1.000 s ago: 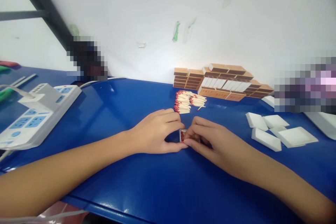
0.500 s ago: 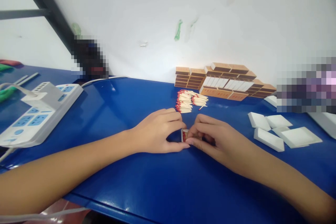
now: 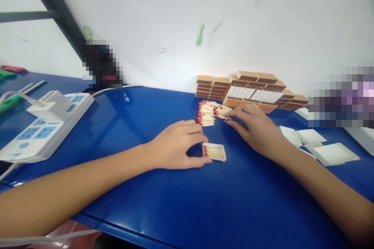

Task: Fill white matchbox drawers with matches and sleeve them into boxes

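Observation:
A small white matchbox tray with red-tipped matches in it lies on the blue table. My left hand grips the tray's left end between thumb and fingers. My right hand has reached to the pile of loose red-tipped matches, its fingertips pinching at the pile's right edge. Whether it holds a match there I cannot make out.
Brown matchbox sleeves are stacked against the white wall. Several empty white trays lie at the right. A white power strip with a cable sits at the left. The table's front edge runs near my forearms.
My right hand left the tray and moved back and to the right onto the match pile. The tray now shows fully. My left hand stayed in place.

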A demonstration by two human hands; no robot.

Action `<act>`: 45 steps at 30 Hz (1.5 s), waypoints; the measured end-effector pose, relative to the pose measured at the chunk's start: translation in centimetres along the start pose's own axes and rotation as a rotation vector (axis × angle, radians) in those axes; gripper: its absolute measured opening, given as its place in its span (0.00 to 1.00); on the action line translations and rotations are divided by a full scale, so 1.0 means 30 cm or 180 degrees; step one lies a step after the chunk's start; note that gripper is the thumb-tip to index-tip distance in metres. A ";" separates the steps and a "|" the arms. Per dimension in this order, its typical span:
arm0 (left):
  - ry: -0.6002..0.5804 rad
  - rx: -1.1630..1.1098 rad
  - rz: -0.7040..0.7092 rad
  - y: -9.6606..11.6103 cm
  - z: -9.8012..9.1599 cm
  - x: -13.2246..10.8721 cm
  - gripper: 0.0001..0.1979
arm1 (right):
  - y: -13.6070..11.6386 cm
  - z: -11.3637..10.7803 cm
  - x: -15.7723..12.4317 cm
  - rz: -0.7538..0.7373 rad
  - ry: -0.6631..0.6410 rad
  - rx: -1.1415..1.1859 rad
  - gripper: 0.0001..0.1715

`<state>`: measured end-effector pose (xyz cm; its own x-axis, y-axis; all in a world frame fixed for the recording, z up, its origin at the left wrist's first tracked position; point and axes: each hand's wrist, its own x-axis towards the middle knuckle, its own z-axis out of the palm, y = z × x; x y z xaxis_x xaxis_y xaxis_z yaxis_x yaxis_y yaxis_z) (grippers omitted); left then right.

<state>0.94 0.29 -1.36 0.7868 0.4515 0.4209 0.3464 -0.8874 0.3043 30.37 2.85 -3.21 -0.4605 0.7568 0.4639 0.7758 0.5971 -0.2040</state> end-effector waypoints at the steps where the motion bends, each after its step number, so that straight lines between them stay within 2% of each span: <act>1: 0.0001 0.0000 -0.0008 0.000 0.000 0.000 0.17 | 0.001 0.002 0.004 0.0006 0.0009 -0.0002 0.12; 9: -0.0028 -0.0013 -0.0036 0.000 -0.001 -0.001 0.17 | 0.024 0.017 0.006 0.0061 0.0034 0.0112 0.15; 15: -0.0028 -0.0004 -0.0050 -0.001 -0.001 -0.002 0.18 | 0.014 0.008 0.005 0.0309 -0.0198 0.0330 0.24; 23: -0.0014 0.0003 -0.0122 -0.009 -0.002 -0.003 0.18 | -0.008 -0.007 -0.008 0.0472 -0.0423 0.0462 0.28; 36: 0.0060 -0.0067 -0.0204 -0.016 -0.008 -0.002 0.17 | -0.023 -0.013 -0.019 0.0296 -0.0366 0.0323 0.22; 45: 0.0091 -0.0066 -0.0251 -0.017 -0.012 -0.001 0.18 | -0.035 -0.025 -0.026 0.0398 -0.0456 0.0488 0.24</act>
<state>0.57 0.76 -1.21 0.7425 0.5227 0.4189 0.3959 -0.8469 0.3550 30.24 1.45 -2.71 -0.4298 0.8509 0.3021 0.7611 0.5214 -0.3858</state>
